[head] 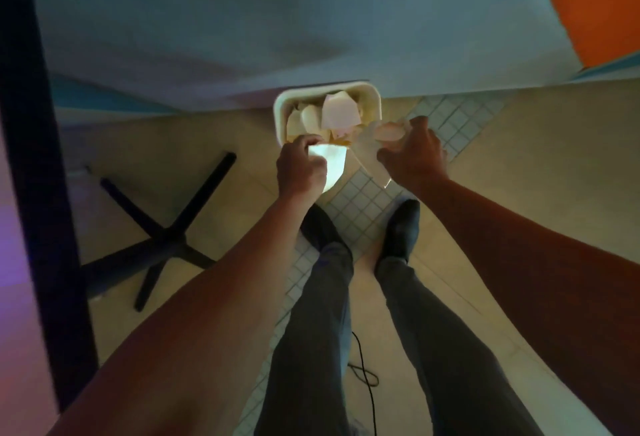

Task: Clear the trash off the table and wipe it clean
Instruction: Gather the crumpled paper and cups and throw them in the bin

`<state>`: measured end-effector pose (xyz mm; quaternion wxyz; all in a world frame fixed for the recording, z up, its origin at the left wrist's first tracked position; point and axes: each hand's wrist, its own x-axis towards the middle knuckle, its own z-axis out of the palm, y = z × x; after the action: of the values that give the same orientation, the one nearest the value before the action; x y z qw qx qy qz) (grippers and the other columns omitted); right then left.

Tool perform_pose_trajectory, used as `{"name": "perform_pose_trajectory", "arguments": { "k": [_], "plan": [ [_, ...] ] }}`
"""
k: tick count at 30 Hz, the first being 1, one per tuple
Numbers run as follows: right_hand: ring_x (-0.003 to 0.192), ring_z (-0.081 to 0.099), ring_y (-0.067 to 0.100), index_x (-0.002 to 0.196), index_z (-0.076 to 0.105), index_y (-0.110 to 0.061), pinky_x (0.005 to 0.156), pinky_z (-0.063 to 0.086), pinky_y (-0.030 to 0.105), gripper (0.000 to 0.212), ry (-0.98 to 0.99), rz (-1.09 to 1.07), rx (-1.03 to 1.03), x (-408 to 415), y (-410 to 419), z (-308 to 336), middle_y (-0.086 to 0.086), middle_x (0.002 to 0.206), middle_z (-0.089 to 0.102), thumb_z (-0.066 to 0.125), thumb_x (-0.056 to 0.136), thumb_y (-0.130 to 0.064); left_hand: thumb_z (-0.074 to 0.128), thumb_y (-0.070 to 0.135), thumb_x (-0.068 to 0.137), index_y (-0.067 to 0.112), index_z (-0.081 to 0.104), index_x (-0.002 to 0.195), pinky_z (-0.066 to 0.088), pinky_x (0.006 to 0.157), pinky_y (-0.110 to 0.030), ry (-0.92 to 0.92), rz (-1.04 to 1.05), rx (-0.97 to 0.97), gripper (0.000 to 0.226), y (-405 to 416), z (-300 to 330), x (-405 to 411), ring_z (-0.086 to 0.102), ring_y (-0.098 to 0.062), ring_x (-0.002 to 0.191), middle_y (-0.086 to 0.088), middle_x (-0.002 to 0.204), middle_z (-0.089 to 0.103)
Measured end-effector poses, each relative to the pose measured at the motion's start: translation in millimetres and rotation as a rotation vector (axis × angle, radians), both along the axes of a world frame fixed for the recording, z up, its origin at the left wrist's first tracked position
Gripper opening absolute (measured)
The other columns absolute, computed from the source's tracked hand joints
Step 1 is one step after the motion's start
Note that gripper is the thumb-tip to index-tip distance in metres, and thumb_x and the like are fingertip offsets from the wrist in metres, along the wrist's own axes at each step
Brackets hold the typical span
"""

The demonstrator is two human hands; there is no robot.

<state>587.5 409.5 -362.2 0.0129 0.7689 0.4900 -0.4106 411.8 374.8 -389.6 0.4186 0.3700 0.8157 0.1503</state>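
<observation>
**Both hands full over the bin, nothing dropped yet**

You stood over the white bin (327, 113), which sat on the floor against the wall and already held several crumpled papers. Your left hand (301, 167) was curled round a white sheet of paper (330, 165), gripping it at the near rim of the bin, with most of the sheet hanging outside and below the rim. Your right hand (414, 155) clutched a crumpled wad of tissue (388, 132) just beside the bin's right edge, not clearly over the opening. A pale strip seemed to trail down from that hand, though the picture was too blurred for you to be sure what it was.

The main risk lay in where each piece hung. If you had let go of the sheet from there, it would likely have slid down the outside of the bin onto the tiled floor (363, 200), because so little of it was over the opening. The wad in your right hand would probably have missed too, being off to the side. The bin also looked nearly full, so light paper could have bounced or toppled off the heap.

The dark edge of the table (38, 158) ran down the left, its top out of view, so you could not judge whether any wiping had been done.
</observation>
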Motion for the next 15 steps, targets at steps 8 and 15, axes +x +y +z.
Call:
{"name": "perform_pose_trajectory", "arguments": {
  "k": [8, 15],
  "plan": [
    [0.118, 0.056, 0.035, 0.134, 0.036, -0.011, 0.094, 0.049, 0.044, 0.066, 0.103, 0.088, 0.04, -40.1, 54.1, -107.2, 0.012, 0.131, 0.056, 0.07, 0.084, -0.037, 0.055, -0.003, 0.082, 0.021, 0.071, 0.119, 0.051, 0.09, -0.025, 0.079, 0.025, 0.054, 0.046, 62.5, -101.6, -34.0, 0.061, -0.021, 0.114, -0.005, 0.124, 0.067],
    [0.129, 0.048, 0.04, 0.149, 0.02, -0.007, 0.106, 0.043, 0.05, 0.083, 0.172, 0.141, 0.0, -56.9, 82.5, -181.8, 0.018, 0.144, 0.046, 0.064, 0.089, -0.045, 0.058, 0.002, 0.082, 0.03, 0.069, 0.118, 0.045, 0.093, -0.017, 0.098, -0.031, 0.02, 0.047, 87.2, -168.3, -46.2, 0.06, -0.011, 0.114, 0.011, 0.123, 0.066]
  ]
}}
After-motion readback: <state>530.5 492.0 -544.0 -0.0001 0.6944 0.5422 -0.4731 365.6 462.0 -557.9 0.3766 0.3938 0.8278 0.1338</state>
